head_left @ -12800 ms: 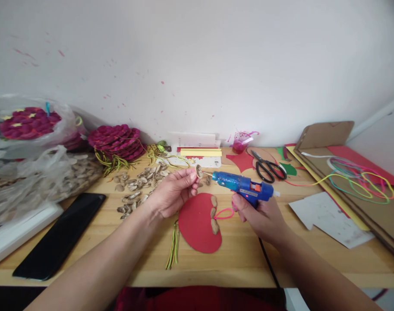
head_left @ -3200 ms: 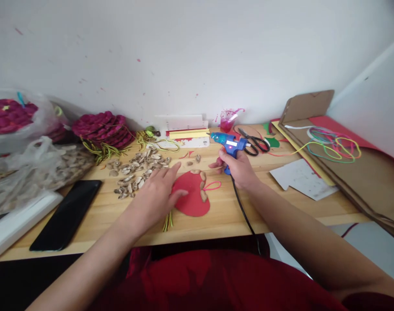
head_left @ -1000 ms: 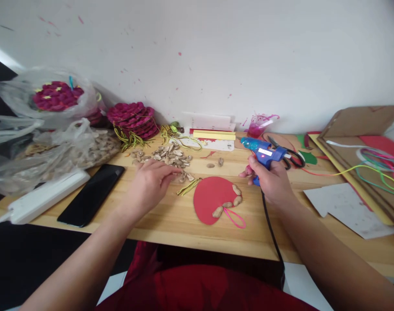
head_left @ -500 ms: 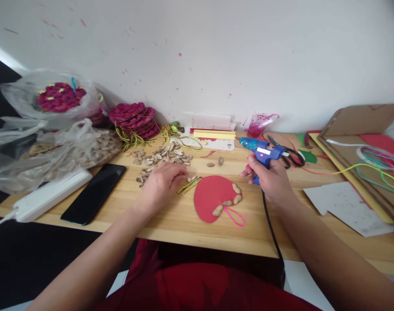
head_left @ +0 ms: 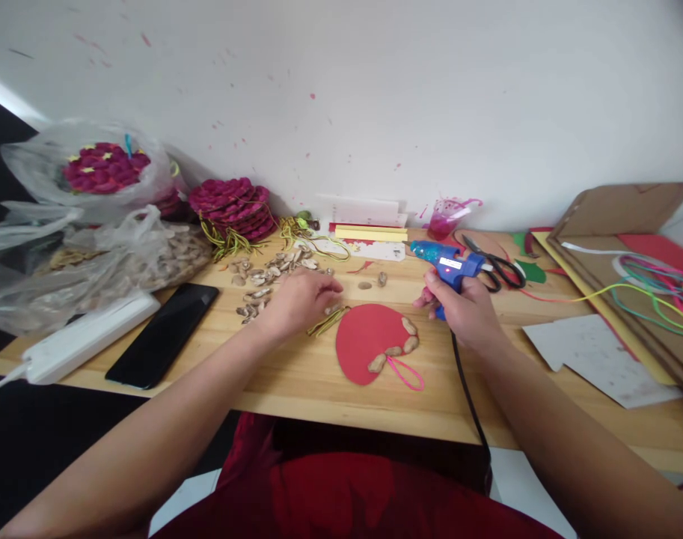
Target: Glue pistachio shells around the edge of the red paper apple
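Observation:
In my right hand [head_left: 469,311] is a blue glue gun [head_left: 450,262], its nozzle pointing left and a small red light lit on its side. My left hand [head_left: 301,299] hovers at the right of a pile of peanut shells [head_left: 285,262], fingers curled together; what they hold, if anything, is hidden. Between the hands lies a red paper disc [head_left: 363,340] with a notch cut in it. Several peanut shells [head_left: 410,326] sit along the notch's edge. A pink cord loop [head_left: 407,374] sticks out there, and yellow-green tassel strings [head_left: 328,322] at the disc's left.
Left are a black phone [head_left: 161,337], a white power strip [head_left: 91,337] and plastic bags [head_left: 111,254]. Stacked magenta pieces [head_left: 232,209] stand behind. A cup of pink paint [head_left: 447,217], scissors [head_left: 501,269] and cardboard [head_left: 622,213] are at the right. The gun's black cable [head_left: 469,397] hangs over the table edge.
My left hand has moved right and slightly up, toward the red disc. My right hand with the glue gun has shifted slightly left. The disc and its shells look the same.

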{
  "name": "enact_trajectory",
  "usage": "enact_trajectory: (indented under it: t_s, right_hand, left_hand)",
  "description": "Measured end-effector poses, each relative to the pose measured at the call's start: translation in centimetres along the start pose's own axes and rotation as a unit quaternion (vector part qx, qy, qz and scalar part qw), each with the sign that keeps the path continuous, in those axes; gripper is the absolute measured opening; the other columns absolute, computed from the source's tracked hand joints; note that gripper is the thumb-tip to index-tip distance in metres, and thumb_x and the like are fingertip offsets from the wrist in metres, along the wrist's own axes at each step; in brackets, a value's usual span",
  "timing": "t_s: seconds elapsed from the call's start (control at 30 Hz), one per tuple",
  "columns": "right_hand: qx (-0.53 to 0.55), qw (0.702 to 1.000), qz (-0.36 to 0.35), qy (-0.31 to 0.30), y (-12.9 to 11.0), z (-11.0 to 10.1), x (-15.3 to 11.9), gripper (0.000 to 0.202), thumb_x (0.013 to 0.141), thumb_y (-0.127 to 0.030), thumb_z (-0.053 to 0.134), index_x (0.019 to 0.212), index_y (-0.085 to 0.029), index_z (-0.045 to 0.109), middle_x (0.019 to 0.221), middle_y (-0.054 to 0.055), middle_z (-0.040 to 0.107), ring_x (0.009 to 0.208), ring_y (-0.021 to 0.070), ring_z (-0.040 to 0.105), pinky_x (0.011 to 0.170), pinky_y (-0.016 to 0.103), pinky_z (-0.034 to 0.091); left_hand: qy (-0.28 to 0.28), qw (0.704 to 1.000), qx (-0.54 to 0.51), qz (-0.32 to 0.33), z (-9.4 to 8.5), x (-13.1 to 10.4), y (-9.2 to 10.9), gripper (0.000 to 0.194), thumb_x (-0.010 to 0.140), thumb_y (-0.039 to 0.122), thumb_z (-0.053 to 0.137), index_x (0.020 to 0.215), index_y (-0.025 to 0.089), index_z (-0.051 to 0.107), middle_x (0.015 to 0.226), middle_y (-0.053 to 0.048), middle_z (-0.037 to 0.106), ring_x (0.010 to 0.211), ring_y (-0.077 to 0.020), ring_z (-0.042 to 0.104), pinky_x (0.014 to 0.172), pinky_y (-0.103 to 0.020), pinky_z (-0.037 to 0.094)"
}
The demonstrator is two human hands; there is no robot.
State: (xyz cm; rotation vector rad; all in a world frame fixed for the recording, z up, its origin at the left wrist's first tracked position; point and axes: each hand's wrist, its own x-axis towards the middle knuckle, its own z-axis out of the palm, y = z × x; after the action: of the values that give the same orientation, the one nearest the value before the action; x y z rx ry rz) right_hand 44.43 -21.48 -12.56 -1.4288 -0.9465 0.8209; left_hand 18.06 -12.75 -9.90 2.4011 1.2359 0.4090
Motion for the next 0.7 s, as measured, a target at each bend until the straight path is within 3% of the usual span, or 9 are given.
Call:
enact_trajectory:
  t_s: [0.1,0.17,0.3,0.4,0.47,0.53,0.6,0.7]
  right_hand:
    - [0.0,1.0,0.0,0.0,0.0,0.0,0.1,0.041,0.079,-0.056,0.079,0.087,-0.019,0.064,0.066,-0.002,0.064,0.059,0.0153,0.071,0.04,0.018,0.048]
    - [0.001,1.0,0.0,-0.001,0.0,0.0,0.1,0.04,0.079,-0.055,0.079,0.087,-0.019,0.064,0.066,-0.002,0.063,0.058,0.015,0.07,0.04,0.018,0.048]
    - [-0.002,1.0,-0.004,-0.007,-0.1,0.0,0.0,0.038,0.081,-0.054,0.079,0.089,-0.019,0.064,0.066,-0.002,0.063,0.061,0.0162,0.071,0.041,0.019,0.048]
    - [-0.006,1.0,-0.004,-0.011,-0.3,0.0,-0.2,0.039,0.081,-0.054,0.078,0.091,-0.02,0.063,0.066,-0.002,0.063,0.063,0.0171,0.072,0.041,0.019,0.048]
    - [-0.01,1.0,-0.003,-0.016,-0.4,0.0,-0.3,0.04,0.081,-0.055,0.078,0.092,-0.02,0.062,0.066,-0.002,0.063,0.061,0.0173,0.072,0.04,0.019,0.047]
    - [-0.018,1.0,-0.001,-0.018,-0.4,0.1,-0.4,0.041,0.081,-0.056,0.077,0.091,-0.02,0.062,0.066,-0.002,0.063,0.061,0.0171,0.072,0.04,0.019,0.048]
    - [-0.03,0.999,0.004,-0.014,-0.5,0.2,-0.4,0.042,0.081,-0.057,0.077,0.089,-0.019,0.062,0.067,-0.002,0.064,0.06,0.0168,0.072,0.04,0.019,0.048]
    - [-0.043,0.999,0.018,-0.007,-0.7,0.3,-0.5,0.043,0.08,-0.058,0.077,0.087,-0.019,0.06,0.066,-0.002,0.062,0.057,0.0163,0.071,0.037,0.018,0.046]
  left_hand:
    - [-0.009,0.998,0.054,-0.008,0.4,1.6,0.8,0.022,0.092,0.024,0.06,0.099,0.026,0.08,0.092,-0.005,0.079,0.107,-0.0305,0.064,0.102,-0.049,0.043]
    - [-0.005,0.999,0.048,0.002,0.6,2.3,0.9,0.022,0.092,0.022,0.059,0.097,0.025,0.081,0.099,-0.005,0.079,0.109,-0.03,0.062,0.102,-0.049,0.042]
    - [0.105,0.992,0.063,0.029,0.2,2.5,-0.4,0.019,0.091,0.029,0.063,0.095,0.025,0.081,0.118,-0.008,0.074,0.115,-0.0316,0.058,0.1,-0.049,0.041]
    - [0.164,0.986,0.038,0.02,-0.8,2.2,-1.9,0.03,0.096,0.04,0.057,0.092,0.021,0.08,0.101,-0.009,0.077,0.101,-0.0272,0.063,0.093,-0.043,0.045]
    - [0.158,0.987,0.007,0.012,-1.2,2.0,-2.6,0.034,0.098,0.039,0.052,0.093,0.019,0.079,0.091,-0.007,0.078,0.09,-0.0236,0.065,0.087,-0.039,0.048]
    - [0.153,0.988,-0.004,0.034,-1.0,1.9,-2.7,0.029,0.097,0.032,0.053,0.102,0.019,0.079,0.094,-0.008,0.079,0.09,-0.0232,0.066,0.088,-0.038,0.048]
    - [0.14,0.986,0.006,0.086,-0.3,2.0,-2.0,0.026,0.095,0.026,0.057,0.109,0.019,0.078,0.099,-0.009,0.079,0.096,-0.0246,0.066,0.092,-0.04,0.047]
    - [0.079,0.985,0.033,0.149,1.1,2.5,-0.2,0.021,0.094,0.022,0.06,0.104,0.019,0.078,0.1,-0.008,0.079,0.099,-0.0254,0.067,0.095,-0.042,0.046]
